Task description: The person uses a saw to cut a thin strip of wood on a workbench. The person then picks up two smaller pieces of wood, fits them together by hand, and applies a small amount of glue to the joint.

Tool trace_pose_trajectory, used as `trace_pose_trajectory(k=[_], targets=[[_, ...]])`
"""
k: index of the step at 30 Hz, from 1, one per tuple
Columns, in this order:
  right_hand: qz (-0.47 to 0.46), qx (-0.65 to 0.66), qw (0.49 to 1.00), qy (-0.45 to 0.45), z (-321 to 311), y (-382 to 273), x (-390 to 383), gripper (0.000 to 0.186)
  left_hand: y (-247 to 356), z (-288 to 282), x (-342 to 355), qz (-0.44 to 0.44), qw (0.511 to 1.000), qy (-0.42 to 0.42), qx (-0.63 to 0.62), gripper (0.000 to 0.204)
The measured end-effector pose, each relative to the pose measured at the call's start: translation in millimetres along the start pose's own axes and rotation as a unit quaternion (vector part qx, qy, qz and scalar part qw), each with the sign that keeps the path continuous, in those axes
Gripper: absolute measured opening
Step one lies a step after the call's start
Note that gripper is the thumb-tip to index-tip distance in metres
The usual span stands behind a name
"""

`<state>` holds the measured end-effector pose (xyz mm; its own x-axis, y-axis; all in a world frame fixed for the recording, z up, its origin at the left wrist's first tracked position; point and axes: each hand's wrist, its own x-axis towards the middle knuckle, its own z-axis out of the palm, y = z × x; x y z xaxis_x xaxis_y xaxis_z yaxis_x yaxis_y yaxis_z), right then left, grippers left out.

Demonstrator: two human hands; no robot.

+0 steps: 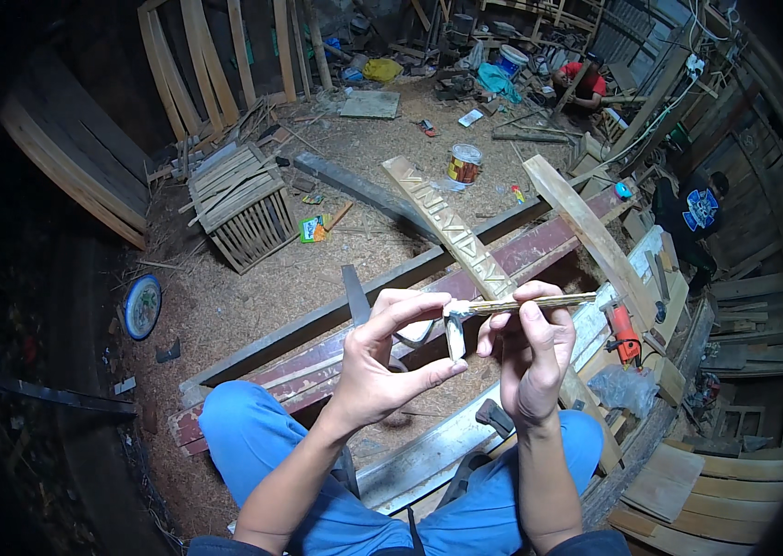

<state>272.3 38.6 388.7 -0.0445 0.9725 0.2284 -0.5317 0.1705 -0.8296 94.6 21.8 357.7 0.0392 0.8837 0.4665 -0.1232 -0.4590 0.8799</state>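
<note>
In front of my knees, my left hand (pixel 368 363) grips a short, flat, pale piece (pixel 455 341) with thumb below and fingers above. My right hand (pixel 537 360) pinches a slim brown stick (pixel 569 300) lying roughly level. Where the stick's left end meets the top of the pale piece sits a whitish, bluish lump; whether the two are joined I cannot tell. Beyond my hands a board with carved notches (pixel 452 227) slants across a worn maroon beam (pixel 540 246). A dark saw-like blade (pixel 354 292) stands up just behind my left hand.
A red power tool (pixel 625 335) lies right of my right hand, by a clear plastic bag (pixel 623 389). A plain plank (pixel 586 241) crosses the beams. Farther off are a paint can (pixel 465 164), a slatted crate (pixel 243 208) and two people, one in red (pixel 586 85), one in black (pixel 688 222).
</note>
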Motion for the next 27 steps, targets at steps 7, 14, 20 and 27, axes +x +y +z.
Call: trace_pose_trajectory(k=[7, 14, 20, 27], targets=[[0.000, 0.029, 0.999, -0.021, -1.9, 1.0, -0.6, 0.015, -1.0, 0.4, -0.2, -0.013, 0.999, 0.003, -0.030, 0.064], [-0.007, 0.020, 1.000, 0.005, 2.3, -2.4, -0.4, 0.015, 2.1, 0.4, -1.2, -0.005, 1.000, 0.007, 0.005, 0.063], [-0.010, 0.007, 1.000, -0.001, 2.1, -2.1, -0.3, 0.016, -1.1, -0.6, -2.5, 0.004, 1.000, 0.008, 0.030, 0.064], [-0.006, 0.024, 0.999, -0.024, -4.7, 4.0, -1.6, 0.014, -1.2, 0.3, -2.5, -0.010, 1.000, 0.006, 0.008, 0.066]])
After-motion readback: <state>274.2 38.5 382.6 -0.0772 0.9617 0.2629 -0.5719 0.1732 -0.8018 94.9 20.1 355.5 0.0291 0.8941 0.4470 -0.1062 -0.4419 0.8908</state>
